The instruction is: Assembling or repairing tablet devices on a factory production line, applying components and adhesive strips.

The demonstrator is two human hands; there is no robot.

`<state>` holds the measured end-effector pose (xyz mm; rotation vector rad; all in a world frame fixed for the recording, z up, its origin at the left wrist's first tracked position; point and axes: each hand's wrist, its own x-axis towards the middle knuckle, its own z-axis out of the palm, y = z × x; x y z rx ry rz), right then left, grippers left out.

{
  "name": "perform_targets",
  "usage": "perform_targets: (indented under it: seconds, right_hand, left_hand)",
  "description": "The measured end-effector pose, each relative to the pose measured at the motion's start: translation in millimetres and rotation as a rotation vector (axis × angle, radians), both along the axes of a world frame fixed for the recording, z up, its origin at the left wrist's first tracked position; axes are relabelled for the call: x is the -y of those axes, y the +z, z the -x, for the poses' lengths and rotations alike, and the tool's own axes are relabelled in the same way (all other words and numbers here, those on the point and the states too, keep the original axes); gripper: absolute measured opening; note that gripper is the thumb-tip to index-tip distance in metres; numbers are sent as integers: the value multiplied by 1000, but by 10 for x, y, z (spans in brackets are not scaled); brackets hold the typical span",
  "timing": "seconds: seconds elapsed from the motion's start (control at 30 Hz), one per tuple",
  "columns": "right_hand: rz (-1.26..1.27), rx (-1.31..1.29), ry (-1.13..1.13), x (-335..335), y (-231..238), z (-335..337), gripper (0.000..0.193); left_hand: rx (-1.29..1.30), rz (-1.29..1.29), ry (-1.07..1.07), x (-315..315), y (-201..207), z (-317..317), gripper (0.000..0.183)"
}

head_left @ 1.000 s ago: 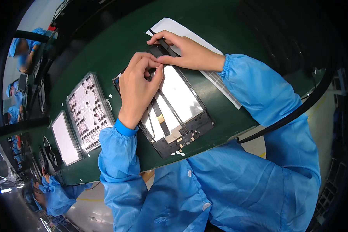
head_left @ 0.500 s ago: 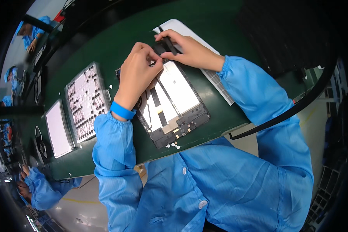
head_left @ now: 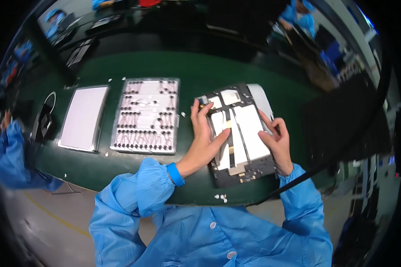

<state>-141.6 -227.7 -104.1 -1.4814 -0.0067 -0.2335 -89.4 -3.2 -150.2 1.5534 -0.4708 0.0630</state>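
Note:
An opened tablet (head_left: 249, 129), with white battery areas, dark flat cables and a black frame, lies slightly tilted on the table in front of me. My left hand (head_left: 205, 138) grips its left edge, thumb on the inner surface and fingers along the side near the upper left corner. My right hand (head_left: 278, 142) holds the opposite edge, its thumb on the white area and its other fingers bent at the side. A white panel (head_left: 260, 98) with a rounded corner sticks out from behind the tablet's upper right; the rest is hidden.
Left of the tablet, a clear tray (head_left: 147, 118) carries rows of small black round parts with thin wires. Farther left is a stack of white sheets (head_left: 84, 118). Small white bits (head_left: 220, 197) lie at the front edge. A black cable (head_left: 294, 182) crosses at right. Other people sit around.
My hands have come down from the tablet's top end to its two sides. The black strip-like piece no longer shows in my right hand. The view has turned, and the tablet stands more upright in it.

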Motion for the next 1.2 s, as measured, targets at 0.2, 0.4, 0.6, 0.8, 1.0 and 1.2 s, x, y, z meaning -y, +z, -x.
perform_targets:
  seconds: [0.2, 0.4, 0.6, 0.8, 1.0, 1.2]
  right_hand:
    - [136, -9, -84, 111, 517, -1260, 30]
    - [413, 204, -197, 817, -436, -3725, 33]
    - [25, 73, -368, -1649, -334, -3776, 45]
    - [1018, 326, 90, -1772, -101, -3742, 53]
    - [1645, 664, -130, -1497, 566, -5224, 74]
    - [2291, 896, 132, -1911, 582, -5833, 94]
  left_hand:
    - [-92, 225, 141, -55, -127, -93, 78]
    - [-142, 345, -59, 204, -121, -81, 42]
    - [-308, 297, -271, -74, -119, -33, 34]
    - [-249, 235, -267, -256, -68, 44, 19]
    - [-162, 299, -265, -167, -86, 126, 15]
    - [-269, 285, -355, -217, -28, 84, 12]
